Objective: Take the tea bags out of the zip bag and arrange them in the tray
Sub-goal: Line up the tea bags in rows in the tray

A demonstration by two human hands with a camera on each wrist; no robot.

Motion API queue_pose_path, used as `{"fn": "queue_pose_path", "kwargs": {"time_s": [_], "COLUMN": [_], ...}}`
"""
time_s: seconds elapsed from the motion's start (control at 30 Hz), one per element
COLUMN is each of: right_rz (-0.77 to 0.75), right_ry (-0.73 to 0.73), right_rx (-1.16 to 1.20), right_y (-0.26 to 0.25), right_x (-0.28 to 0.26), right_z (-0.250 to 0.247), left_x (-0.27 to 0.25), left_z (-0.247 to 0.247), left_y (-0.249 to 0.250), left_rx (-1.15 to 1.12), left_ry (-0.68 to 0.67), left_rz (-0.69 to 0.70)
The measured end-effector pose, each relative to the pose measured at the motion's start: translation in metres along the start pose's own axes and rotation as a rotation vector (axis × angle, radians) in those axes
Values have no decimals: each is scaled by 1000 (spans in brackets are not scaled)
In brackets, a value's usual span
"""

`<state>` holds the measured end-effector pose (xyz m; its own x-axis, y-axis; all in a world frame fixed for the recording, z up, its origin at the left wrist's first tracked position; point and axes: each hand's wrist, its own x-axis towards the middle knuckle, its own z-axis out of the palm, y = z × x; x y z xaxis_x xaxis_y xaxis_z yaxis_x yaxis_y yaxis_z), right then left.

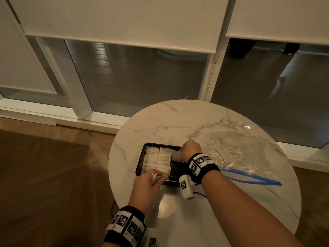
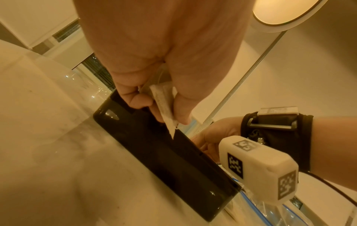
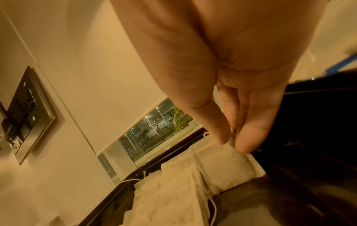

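Note:
A black tray [image 1: 140, 165] sits at the table's near middle, with white tea bags [image 1: 157, 160] laid in two columns on its left side. My left hand [image 1: 157, 177] hovers at the tray's near edge and pinches one tea bag [image 2: 164, 102] between thumb and fingers. Over the tray's far right part, my right hand [image 1: 183, 152] pinches the top of another tea bag [image 1: 175, 155] that stands beside the columns. In the right wrist view its thumb and fingertips [image 3: 249, 137] meet on that bag [image 3: 222, 166]. The clear zip bag [image 1: 240, 154] with a blue seal lies flat to the right.
The round white marble table [image 1: 178, 122] stands on a wooden floor before large windows with lowered blinds. A rug [image 1: 44, 175] covers the floor to the left. The tray's right side [image 1: 178, 169] shows bare black floor.

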<state>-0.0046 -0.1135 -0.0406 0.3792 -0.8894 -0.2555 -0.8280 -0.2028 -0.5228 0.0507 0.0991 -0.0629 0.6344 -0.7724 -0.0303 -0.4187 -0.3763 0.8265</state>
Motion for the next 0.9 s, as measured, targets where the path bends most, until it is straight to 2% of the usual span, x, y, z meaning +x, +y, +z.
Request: {"fn": "queue_pose_path", "kwargs": {"time_s": [0.37,0.5,0.63,0.9], "right_rz": [-9,73,62,45], "right_ry": [13,-50,-199,-243], "right_rx": [47,31,112,196], "right_y": [0,-2,-1,2], "right_x": [-10,-15,-15,-17], "right_z": [-17,-18,-14,-12], "left_x": [0,0,0,-1], "left_z": [0,0,0,-1], "left_y": [0,0,1,2], "left_rx": [-9,-15,-29,-35], "left_ry": [12,16,19,15], "left_rz": [7,13,20,13]}}
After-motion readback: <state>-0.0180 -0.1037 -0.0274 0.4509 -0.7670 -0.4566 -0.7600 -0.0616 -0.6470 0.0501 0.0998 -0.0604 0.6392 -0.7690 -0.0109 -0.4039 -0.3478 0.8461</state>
